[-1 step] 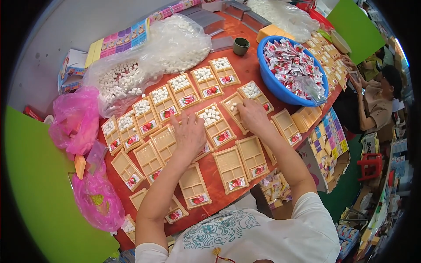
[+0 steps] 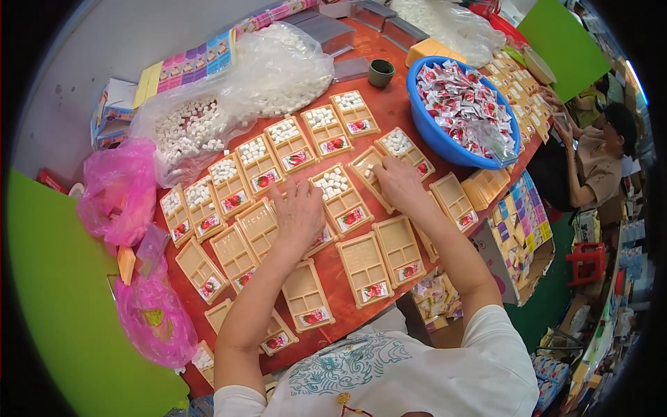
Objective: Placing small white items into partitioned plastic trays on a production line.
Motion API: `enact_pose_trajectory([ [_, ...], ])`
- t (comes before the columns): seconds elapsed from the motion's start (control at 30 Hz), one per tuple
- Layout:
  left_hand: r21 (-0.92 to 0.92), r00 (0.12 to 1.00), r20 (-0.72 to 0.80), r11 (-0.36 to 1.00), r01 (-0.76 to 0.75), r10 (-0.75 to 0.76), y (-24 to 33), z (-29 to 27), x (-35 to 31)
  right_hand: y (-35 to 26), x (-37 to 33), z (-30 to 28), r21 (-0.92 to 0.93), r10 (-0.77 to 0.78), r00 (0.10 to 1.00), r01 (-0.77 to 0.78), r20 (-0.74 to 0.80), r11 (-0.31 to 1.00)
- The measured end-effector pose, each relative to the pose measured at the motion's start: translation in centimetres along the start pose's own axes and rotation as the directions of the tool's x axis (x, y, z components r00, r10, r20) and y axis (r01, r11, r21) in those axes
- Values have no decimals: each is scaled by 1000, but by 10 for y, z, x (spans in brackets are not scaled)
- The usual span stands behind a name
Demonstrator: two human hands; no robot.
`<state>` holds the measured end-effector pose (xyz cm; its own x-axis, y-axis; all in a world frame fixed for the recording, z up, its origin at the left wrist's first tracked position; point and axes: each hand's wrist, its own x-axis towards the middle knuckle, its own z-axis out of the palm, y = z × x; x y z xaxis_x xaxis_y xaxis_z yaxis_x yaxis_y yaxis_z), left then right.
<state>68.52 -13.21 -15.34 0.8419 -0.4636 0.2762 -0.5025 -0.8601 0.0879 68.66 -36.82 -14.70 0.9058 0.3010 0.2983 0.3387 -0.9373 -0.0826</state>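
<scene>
My right hand (image 2: 401, 182) reaches into a tan compartment tray (image 2: 363, 158) right of centre, its fingers pinched together on small white cubes (image 2: 371, 171) in the large compartment. The fingertips are partly hidden. My left hand (image 2: 300, 214) is over the trays to the left, fingers apart and bent downward, and covers part of a tray below it. Between the hands sits a tray filled with white cubes (image 2: 332, 182), with a strawberry-printed sachet (image 2: 351, 217) in its lower compartment. A row of similarly filled trays (image 2: 251, 149) runs behind my left hand.
Nearer trays (image 2: 361, 260) hold sachets without cubes. Clear bags of white cubes (image 2: 201, 128) lie at the back left. A blue basin (image 2: 425, 124) of sachets and a dark cup (image 2: 381, 73) stand behind. Pink bags (image 2: 119, 194) are left; another person (image 2: 599, 163) sits far right.
</scene>
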Motion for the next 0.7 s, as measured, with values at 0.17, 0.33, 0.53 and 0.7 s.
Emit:
enact_pose_trajectory([
  [0.17, -106, 996, -76, 994, 35, -43, 10, -10, 13, 8, -2, 3, -23, -131, 991, 130, -32, 991],
  [0.33, -350, 976, -215, 935, -53, -25, 40, 6, 46, 6, -10, 1, -44, -205, 979, 205, -15, 978],
  [0.53, -376, 986, -163, 926, -32, -32, 52, 37, 68, 1, -6, -3, -93, -323, 945, 317, -54, 944],
  [0.7, -651, 977, -169, 759, -11, -131, 47, 31, 64, 14, -5, -19, -132, -314, 949, 314, 22, 940],
])
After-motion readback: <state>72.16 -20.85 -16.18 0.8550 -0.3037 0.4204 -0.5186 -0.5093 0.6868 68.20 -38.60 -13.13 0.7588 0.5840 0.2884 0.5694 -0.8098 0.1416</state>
